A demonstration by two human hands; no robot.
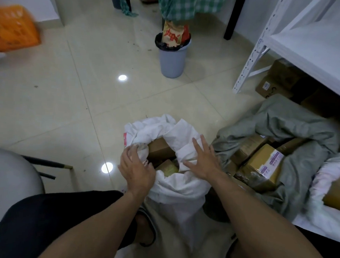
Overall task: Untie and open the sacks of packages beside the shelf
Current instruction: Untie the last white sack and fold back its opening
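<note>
A white sack (181, 188) stands between my knees with its mouth open, and brown cardboard packages (160, 148) show inside. My left hand (136, 169) grips the rolled-down left rim of the sack mouth, fingers curled over the fabric. My right hand (204, 161) lies flat with spread fingers against the right rim. To the right a grey-green sack (295, 123) lies open, with several brown boxes (261, 165) exposed. A third, white sack (324, 180) at the far right edge shows a yellow-brown package. The white metal shelf (307, 47) stands at the upper right.
Cardboard boxes (280, 79) sit on the floor under the shelf. A grey bin (173, 58) with a black liner stands ahead. An orange basket (13, 28) is at the far left. A grey stool (7, 177) sits at my left, and a table with a checked cloth (177, 5) is ahead.
</note>
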